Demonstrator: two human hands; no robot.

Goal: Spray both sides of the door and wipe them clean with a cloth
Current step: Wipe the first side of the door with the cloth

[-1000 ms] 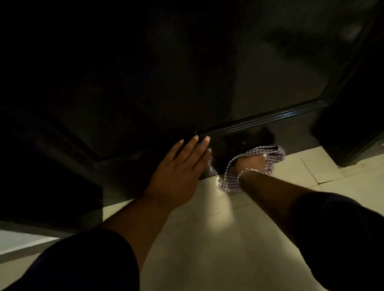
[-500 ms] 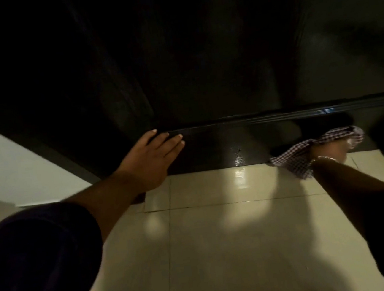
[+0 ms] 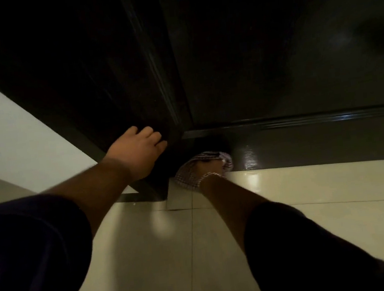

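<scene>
Currently wiping the door (image 3: 296, 61) along its bottom rail: my right hand (image 3: 209, 167) presses the cloth (image 3: 189, 174) against it near the floor (image 3: 311, 191); grip hidden. Left hand (image 3: 138, 149) curls round the door's edge, steadying. Keep strokes overlapping, firm pressure.

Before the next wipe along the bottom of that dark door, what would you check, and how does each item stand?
1. Checked purple-and-white cloth under the right hand: ok, pressed against the door's bottom rail.
2. Left hand steadying the dark glossy wooden door: ok, it rests at the door's left edge with fingers curled; whether it actually grips cannot be told.
3. Rail to the right of the cloth: ok, a shiny, possibly wet streak shows there.
4. Spray bottle at hand: cannot tell, none in view.
5. Cream tiled floor dry under the door: cannot tell, only glare shows.
</scene>
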